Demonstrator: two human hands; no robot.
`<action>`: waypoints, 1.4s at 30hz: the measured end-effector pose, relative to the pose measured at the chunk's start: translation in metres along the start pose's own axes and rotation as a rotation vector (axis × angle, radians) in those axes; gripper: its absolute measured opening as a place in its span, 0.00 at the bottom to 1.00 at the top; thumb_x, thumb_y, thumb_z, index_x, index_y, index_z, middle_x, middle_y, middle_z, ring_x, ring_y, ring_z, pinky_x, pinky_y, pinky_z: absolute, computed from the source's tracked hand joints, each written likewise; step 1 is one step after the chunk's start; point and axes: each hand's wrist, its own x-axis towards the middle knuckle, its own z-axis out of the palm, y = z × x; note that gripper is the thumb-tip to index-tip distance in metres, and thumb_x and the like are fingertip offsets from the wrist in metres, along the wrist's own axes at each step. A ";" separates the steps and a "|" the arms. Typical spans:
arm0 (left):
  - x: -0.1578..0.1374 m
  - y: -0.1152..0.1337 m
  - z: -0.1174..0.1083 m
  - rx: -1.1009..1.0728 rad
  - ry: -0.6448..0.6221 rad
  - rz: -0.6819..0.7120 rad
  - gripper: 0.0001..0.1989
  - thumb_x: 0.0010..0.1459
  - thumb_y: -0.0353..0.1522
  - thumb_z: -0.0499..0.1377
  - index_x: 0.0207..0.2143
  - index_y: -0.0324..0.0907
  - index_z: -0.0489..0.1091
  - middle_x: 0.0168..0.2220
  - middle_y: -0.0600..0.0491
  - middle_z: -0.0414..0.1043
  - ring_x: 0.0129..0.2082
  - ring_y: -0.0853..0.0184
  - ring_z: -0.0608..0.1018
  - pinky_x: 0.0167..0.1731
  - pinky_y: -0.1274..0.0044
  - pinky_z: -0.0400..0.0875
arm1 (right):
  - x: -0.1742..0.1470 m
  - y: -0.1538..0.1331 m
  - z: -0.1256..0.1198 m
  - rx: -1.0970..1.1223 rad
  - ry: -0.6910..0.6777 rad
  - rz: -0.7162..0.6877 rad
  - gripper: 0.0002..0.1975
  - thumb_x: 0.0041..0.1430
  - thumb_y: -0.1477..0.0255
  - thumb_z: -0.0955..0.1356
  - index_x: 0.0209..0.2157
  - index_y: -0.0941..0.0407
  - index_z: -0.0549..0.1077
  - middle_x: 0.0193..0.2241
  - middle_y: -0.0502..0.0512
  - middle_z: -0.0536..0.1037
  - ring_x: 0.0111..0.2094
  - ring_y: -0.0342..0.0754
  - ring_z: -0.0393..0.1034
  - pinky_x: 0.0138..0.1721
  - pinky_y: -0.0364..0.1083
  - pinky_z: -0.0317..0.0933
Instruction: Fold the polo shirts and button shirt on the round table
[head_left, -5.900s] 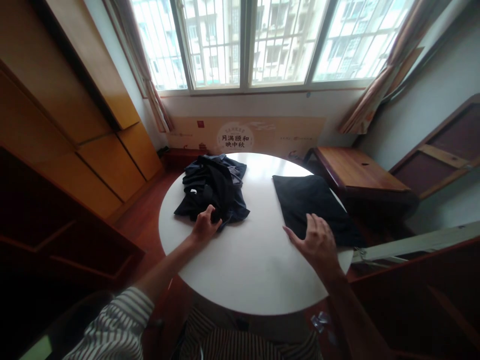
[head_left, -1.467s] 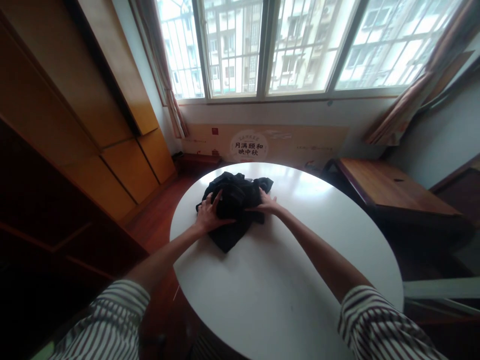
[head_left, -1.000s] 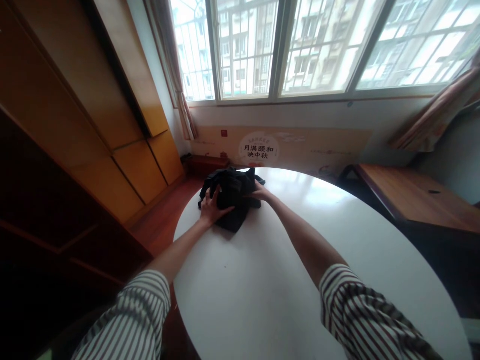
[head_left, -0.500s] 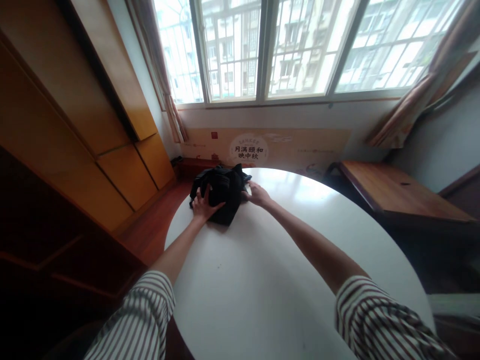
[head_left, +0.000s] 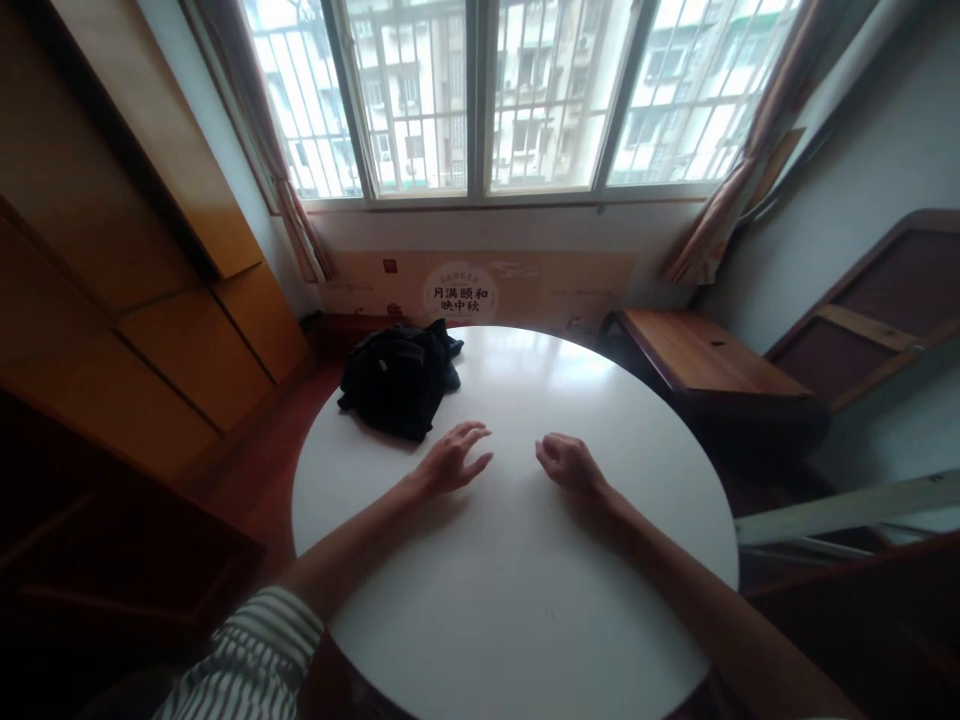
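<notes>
A crumpled bundle of black cloth [head_left: 397, 385], with a small pale mark on it, lies at the far left of the round white table [head_left: 517, 600]. My left hand [head_left: 454, 458] is over the table, just right of and nearer than the bundle and apart from it. Its thumb and fingers are spread, with nothing between them. Across from it, my right hand [head_left: 568, 462] is held with its fingers curled in, and no object shows in it. A gap of bare tabletop separates the two hands.
Behind the table, a printed banner [head_left: 525, 285] runs along the wall under a barred window [head_left: 540, 100]. A wooden side table [head_left: 712, 350] stands at the right, near a leaning dark panel [head_left: 877, 290]. Wooden cabinets [head_left: 195, 340] fill the left side.
Both hands have let go of the black cloth and drawn back toward me, to the middle of the table. My right hand's fingers have curled in. The view has turned slightly right.
</notes>
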 end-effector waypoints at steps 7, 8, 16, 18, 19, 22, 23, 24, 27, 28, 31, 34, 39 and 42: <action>-0.009 -0.017 0.006 -0.084 -0.076 -0.010 0.19 0.66 0.39 0.53 0.54 0.41 0.70 0.53 0.45 0.72 0.52 0.60 0.76 0.56 0.68 0.71 | -0.002 0.007 0.003 -0.019 -0.013 -0.013 0.20 0.65 0.65 0.59 0.19 0.52 0.61 0.20 0.52 0.67 0.22 0.46 0.60 0.28 0.46 0.57; -0.009 -0.018 0.004 -0.070 -0.077 -0.004 0.19 0.66 0.39 0.53 0.55 0.41 0.70 0.54 0.44 0.71 0.54 0.60 0.75 0.57 0.68 0.70 | -0.003 0.005 0.001 -0.033 -0.031 -0.054 0.19 0.66 0.65 0.59 0.21 0.53 0.66 0.23 0.55 0.70 0.25 0.48 0.64 0.31 0.47 0.60; -0.008 -0.024 -0.006 0.144 -0.281 -0.032 0.50 0.54 0.57 0.59 0.70 0.41 0.49 0.71 0.42 0.47 0.71 0.53 0.50 0.68 0.61 0.49 | -0.006 -0.002 0.005 -0.170 -0.384 -0.170 0.52 0.58 0.41 0.62 0.71 0.61 0.45 0.70 0.70 0.49 0.70 0.63 0.43 0.68 0.62 0.41; -0.009 -0.027 -0.006 0.167 -0.329 -0.046 0.55 0.50 0.61 0.59 0.70 0.41 0.48 0.71 0.40 0.45 0.71 0.52 0.50 0.68 0.61 0.46 | -0.007 0.000 0.008 -0.209 -0.458 -0.145 0.58 0.55 0.37 0.61 0.72 0.63 0.40 0.70 0.71 0.45 0.71 0.64 0.38 0.68 0.62 0.37; -0.009 -0.028 -0.005 0.175 -0.332 -0.050 0.56 0.48 0.62 0.59 0.70 0.40 0.49 0.71 0.40 0.45 0.71 0.51 0.51 0.68 0.61 0.46 | -0.008 0.001 0.009 -0.223 -0.482 -0.138 0.59 0.54 0.36 0.60 0.72 0.64 0.40 0.70 0.72 0.44 0.71 0.64 0.38 0.68 0.63 0.36; -0.010 -0.030 -0.003 0.190 -0.331 -0.056 0.60 0.46 0.64 0.59 0.70 0.39 0.48 0.71 0.38 0.45 0.70 0.50 0.51 0.68 0.61 0.44 | -0.008 0.002 0.010 -0.250 -0.520 -0.137 0.61 0.53 0.34 0.59 0.71 0.66 0.42 0.70 0.73 0.43 0.71 0.64 0.37 0.68 0.62 0.34; -0.010 -0.030 -0.002 0.195 -0.341 -0.058 0.60 0.46 0.65 0.58 0.70 0.38 0.48 0.71 0.38 0.44 0.71 0.50 0.50 0.68 0.61 0.44 | -0.009 0.002 0.010 -0.254 -0.521 -0.137 0.61 0.53 0.34 0.59 0.71 0.66 0.42 0.70 0.73 0.43 0.71 0.64 0.36 0.69 0.62 0.33; -0.010 -0.030 -0.002 0.201 -0.353 -0.061 0.61 0.46 0.65 0.57 0.71 0.37 0.47 0.71 0.37 0.43 0.71 0.50 0.50 0.68 0.61 0.43 | -0.009 0.002 0.010 -0.258 -0.520 -0.135 0.62 0.52 0.33 0.58 0.71 0.67 0.42 0.70 0.74 0.42 0.71 0.63 0.36 0.69 0.62 0.33; -0.011 -0.029 -0.002 0.215 -0.371 -0.073 0.61 0.47 0.65 0.56 0.71 0.35 0.45 0.71 0.37 0.41 0.71 0.51 0.48 0.68 0.62 0.41 | -0.009 0.001 0.010 -0.261 -0.514 -0.132 0.62 0.53 0.33 0.58 0.71 0.69 0.43 0.70 0.75 0.42 0.71 0.63 0.36 0.69 0.61 0.33; -0.011 -0.028 -0.002 0.217 -0.367 -0.077 0.61 0.47 0.65 0.56 0.71 0.35 0.45 0.71 0.36 0.40 0.71 0.51 0.47 0.68 0.62 0.40 | -0.009 0.001 0.011 -0.263 -0.512 -0.132 0.62 0.53 0.33 0.57 0.71 0.69 0.43 0.70 0.75 0.42 0.71 0.64 0.36 0.69 0.62 0.33; -0.012 -0.027 -0.002 0.231 -0.372 -0.090 0.63 0.47 0.66 0.56 0.71 0.32 0.43 0.72 0.35 0.36 0.72 0.51 0.44 0.68 0.64 0.39 | -0.011 0.002 0.012 -0.271 -0.499 -0.123 0.63 0.53 0.33 0.57 0.70 0.71 0.43 0.69 0.77 0.42 0.71 0.64 0.36 0.69 0.62 0.34; -0.012 -0.026 -0.003 0.245 -0.387 -0.100 0.63 0.47 0.66 0.55 0.71 0.32 0.43 0.72 0.35 0.35 0.72 0.51 0.44 0.68 0.64 0.39 | -0.012 0.002 0.013 -0.279 -0.499 -0.106 0.63 0.52 0.33 0.57 0.70 0.70 0.44 0.69 0.77 0.43 0.71 0.64 0.35 0.69 0.62 0.33; -0.010 -0.025 -0.003 0.254 -0.399 -0.093 0.63 0.47 0.67 0.53 0.70 0.30 0.43 0.71 0.34 0.36 0.72 0.51 0.44 0.68 0.64 0.39 | -0.011 0.000 0.012 -0.299 -0.519 -0.091 0.63 0.52 0.32 0.56 0.70 0.70 0.44 0.70 0.75 0.43 0.71 0.63 0.35 0.69 0.61 0.33; -0.011 -0.025 -0.003 0.270 -0.400 -0.080 0.63 0.49 0.67 0.51 0.70 0.27 0.43 0.71 0.32 0.37 0.72 0.50 0.44 0.68 0.63 0.39 | -0.010 -0.001 0.011 -0.311 -0.541 -0.088 0.63 0.52 0.32 0.56 0.70 0.71 0.44 0.70 0.75 0.42 0.71 0.63 0.35 0.69 0.61 0.33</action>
